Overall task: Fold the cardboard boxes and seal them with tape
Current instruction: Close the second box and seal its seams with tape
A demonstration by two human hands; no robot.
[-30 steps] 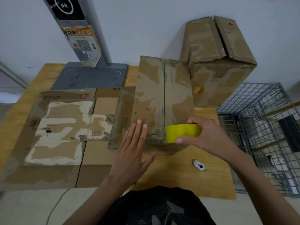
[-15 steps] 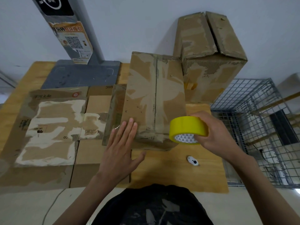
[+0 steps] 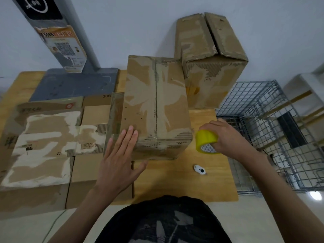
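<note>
Two upright boxes, one tape roll, two hands

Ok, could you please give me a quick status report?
Left hand flat against folded brown cardboard box. Right hand grips yellow tape roll beside it. Nothing obstructing.

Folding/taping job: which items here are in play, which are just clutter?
In play:
- folded box, left hand flat against its near left side
- yellow tape roll, held in the right hand
- flattened cartons on the table's left
- second box by the wall

Clutter:
- small white gadget
- wire cage
- grey stand
</note>
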